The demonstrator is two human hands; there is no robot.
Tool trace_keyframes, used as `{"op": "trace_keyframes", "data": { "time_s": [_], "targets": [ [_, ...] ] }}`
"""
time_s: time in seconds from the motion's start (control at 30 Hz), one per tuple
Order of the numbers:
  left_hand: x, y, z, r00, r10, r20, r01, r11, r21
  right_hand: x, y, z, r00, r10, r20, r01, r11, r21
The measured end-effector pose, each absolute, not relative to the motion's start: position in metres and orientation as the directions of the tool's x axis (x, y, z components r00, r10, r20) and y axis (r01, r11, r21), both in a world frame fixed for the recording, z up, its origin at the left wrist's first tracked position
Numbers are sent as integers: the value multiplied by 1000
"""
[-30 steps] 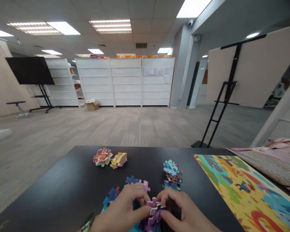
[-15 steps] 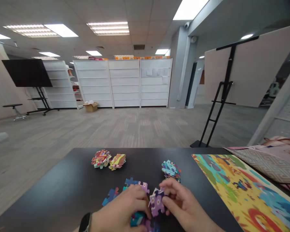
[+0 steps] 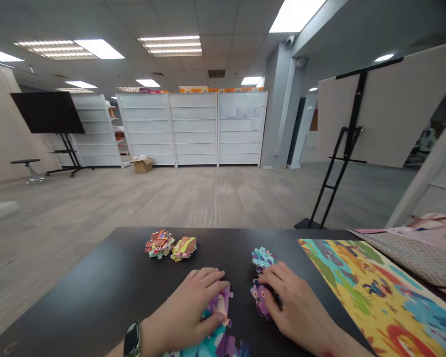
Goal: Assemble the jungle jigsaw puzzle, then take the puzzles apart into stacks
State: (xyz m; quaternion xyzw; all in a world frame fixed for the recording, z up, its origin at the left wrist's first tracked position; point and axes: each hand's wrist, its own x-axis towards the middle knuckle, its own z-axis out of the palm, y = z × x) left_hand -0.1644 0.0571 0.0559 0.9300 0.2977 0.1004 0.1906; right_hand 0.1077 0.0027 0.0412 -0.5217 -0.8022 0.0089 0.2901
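Note:
My left hand (image 3: 193,308) lies over a patch of purple and teal jigsaw pieces (image 3: 208,344) near the table's front edge. Its fingers stretch across them, with the thumb apart, and hide part of the patch. To the right, my right hand (image 3: 293,300) has its thumb and fingers closed on a few purple jigsaw pieces (image 3: 259,298) with eye-like spots. Whether these rest on the table I cannot tell. Just beyond them sits a pile of light-blue jigsaw pieces (image 3: 263,258), partly behind my right fingers.
On the black table (image 3: 96,292), a red pile of puzzle pieces (image 3: 159,243) stands beside a yellow pile (image 3: 184,248) at the back left. A colourful animal picture sheet (image 3: 375,292) lies on the right, with a patterned cloth item (image 3: 405,248) beyond it.
My right hand has moved right and away from me with the purple pieces, toward the blue pile. My left hand has shifted forward over the patch, its fingers now straighter.

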Motion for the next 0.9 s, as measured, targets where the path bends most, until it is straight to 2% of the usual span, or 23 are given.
{"op": "trace_keyframes", "data": {
  "time_s": [0.07,0.17,0.27,0.37,0.47,0.57,0.67,0.8,0.9],
  "targets": [
    [-165,58,53,801,595,66,508,-734,451,104,2,40,-289,845,450,858,437,-270],
    [-165,58,49,786,610,96,487,-708,511,99,-3,41,-331,843,424,845,465,-263],
    [-164,58,48,787,606,113,454,-694,559,93,-9,43,-423,811,404,782,552,-291],
    [-162,56,49,794,576,195,395,-732,555,88,-13,48,-471,769,433,721,618,-313],
    [-158,51,48,799,518,304,265,-758,596,85,-15,53,-501,761,413,701,636,-321],
    [-152,42,44,787,503,357,150,-717,681,81,-17,55,-545,768,335,666,640,-384],
    [-149,37,46,761,525,382,120,-691,713,78,-19,51,-556,738,381,615,674,-408],
    [-162,49,60,768,530,360,207,-737,644,87,-15,48,-464,743,483,654,655,-379],
    [-184,68,70,789,583,193,414,-737,534,101,-8,51,-334,849,410,777,494,-390]
  ]
}}
